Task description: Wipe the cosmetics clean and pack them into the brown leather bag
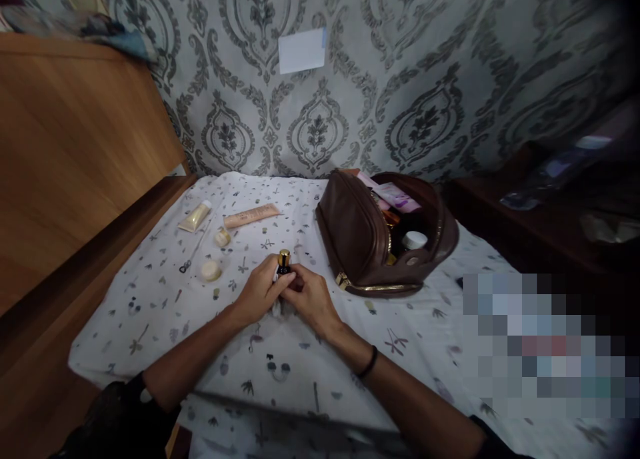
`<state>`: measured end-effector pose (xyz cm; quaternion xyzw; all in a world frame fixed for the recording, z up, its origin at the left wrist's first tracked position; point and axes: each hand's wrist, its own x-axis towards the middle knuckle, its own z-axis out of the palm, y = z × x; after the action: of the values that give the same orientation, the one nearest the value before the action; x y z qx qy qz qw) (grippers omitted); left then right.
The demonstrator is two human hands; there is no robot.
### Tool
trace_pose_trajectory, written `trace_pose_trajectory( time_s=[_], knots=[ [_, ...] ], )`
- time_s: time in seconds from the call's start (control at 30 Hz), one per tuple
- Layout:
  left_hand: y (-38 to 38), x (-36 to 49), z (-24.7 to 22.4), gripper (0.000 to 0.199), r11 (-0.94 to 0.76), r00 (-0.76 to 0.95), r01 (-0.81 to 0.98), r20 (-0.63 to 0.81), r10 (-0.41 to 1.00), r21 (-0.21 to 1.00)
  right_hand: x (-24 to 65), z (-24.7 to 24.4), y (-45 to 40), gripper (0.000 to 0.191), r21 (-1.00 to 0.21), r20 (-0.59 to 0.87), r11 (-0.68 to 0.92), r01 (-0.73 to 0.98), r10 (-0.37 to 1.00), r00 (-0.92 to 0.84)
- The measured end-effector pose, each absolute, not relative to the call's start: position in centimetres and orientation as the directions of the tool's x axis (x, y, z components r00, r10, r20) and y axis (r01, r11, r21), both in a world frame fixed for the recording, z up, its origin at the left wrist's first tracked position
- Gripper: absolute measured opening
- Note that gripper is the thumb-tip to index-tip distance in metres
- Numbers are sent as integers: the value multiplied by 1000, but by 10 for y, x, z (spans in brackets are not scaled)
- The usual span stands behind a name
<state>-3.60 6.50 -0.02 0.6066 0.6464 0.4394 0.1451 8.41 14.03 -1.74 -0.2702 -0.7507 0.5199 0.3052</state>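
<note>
A small dark bottle with a shiny gold cap (285, 259) stands upright between my hands. My left hand (260, 289) is closed round its left side, and my right hand (313, 300) pinches it from the right. Something white and crumpled, like a tissue (277, 308), shows under my fingers; most of it is hidden. To the left lie a pinkish-beige tube (253, 215), a cream tube with a white cap (195, 216), a small jar (222, 237) and a round pale jar (211, 270). Right of my hands sits an unzipped brown cosmetic bag (353, 225).
Inside the bag are a white-lidded jar (415, 240) and pink packets (397, 197). A thin cord-like item (186, 265) lies left on the patterned sheet (165, 325). A wooden cabinet (80, 159) borders the left, dark furniture (500, 229) the right. Patterned wallpaper rises behind.
</note>
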Motion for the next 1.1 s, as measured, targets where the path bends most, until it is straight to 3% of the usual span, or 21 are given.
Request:
trace_pose_trajectory(
  time_s=[0.23,0.43,0.7,0.83,0.9,1.0,1.1],
  knots=[
    [62,-39,3,18,-87,-246,723,373,895,686,85,-17,141,22,-992,122,103,-71,651,-749],
    [62,-50,3,35,-122,-214,663,344,914,739,87,-20,149,36,-984,35,-111,-138,643,-765],
    [66,-51,0,37,-134,-169,492,245,955,860,87,-19,152,35,-993,17,-75,-88,657,-754],
    [69,-53,0,34,-92,-273,356,197,941,930,90,-16,161,36,-992,11,-96,-77,554,-832],
    [69,-55,1,35,-56,-293,279,141,946,959,91,-13,165,37,-989,34,-99,-110,572,-819],
    [67,-56,2,40,-7,-222,138,38,974,990,93,-7,167,43,-979,100,-69,-193,662,-743],
    [65,-54,2,41,-20,-155,153,44,987,988,94,-6,168,47,-977,134,-41,-211,649,-749]
  ],
)
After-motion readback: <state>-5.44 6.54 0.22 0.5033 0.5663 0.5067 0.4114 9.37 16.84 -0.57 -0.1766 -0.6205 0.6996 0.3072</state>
